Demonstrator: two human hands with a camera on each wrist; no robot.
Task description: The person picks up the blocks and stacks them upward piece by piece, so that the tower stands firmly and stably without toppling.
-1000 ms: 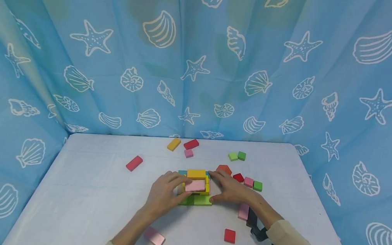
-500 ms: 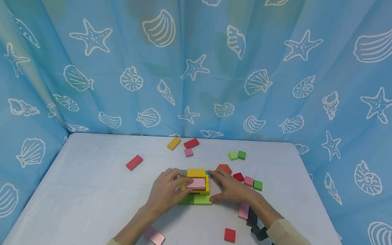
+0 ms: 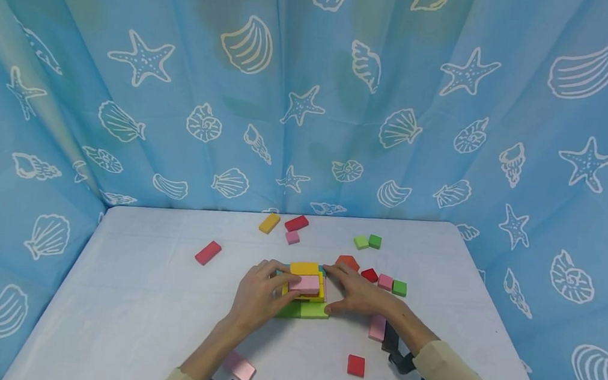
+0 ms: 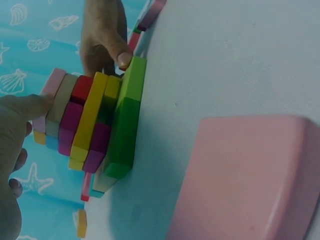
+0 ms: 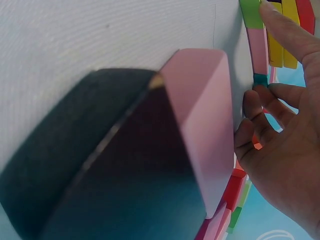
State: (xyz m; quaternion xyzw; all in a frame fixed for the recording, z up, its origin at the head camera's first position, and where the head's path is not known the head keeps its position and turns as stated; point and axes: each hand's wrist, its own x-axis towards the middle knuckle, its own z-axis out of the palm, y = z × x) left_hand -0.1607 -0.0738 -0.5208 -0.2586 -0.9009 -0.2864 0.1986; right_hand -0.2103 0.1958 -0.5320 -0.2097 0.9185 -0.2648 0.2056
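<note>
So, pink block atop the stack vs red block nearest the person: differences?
Shape: the pink block is oblong, the red block roughly square.
Place: pink tops the stack, red lies on the table.
Contact: the left hand touches pink; no hand touches red.
Both are plain, one-colour blocks.

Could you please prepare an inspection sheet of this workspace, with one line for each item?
Surface: white tabletop, with a few tiny dark specks.
Job's things: multicoloured block stack, pink block at its top, light-green block at its near base.
Clutter: loose red square block and dark block, among others.
Hands: left hand pinches the pink block; right hand touches the stack's right side.
Cables: nothing seen.
Surroundings: blue curtain printed with white shells and starfish.
</note>
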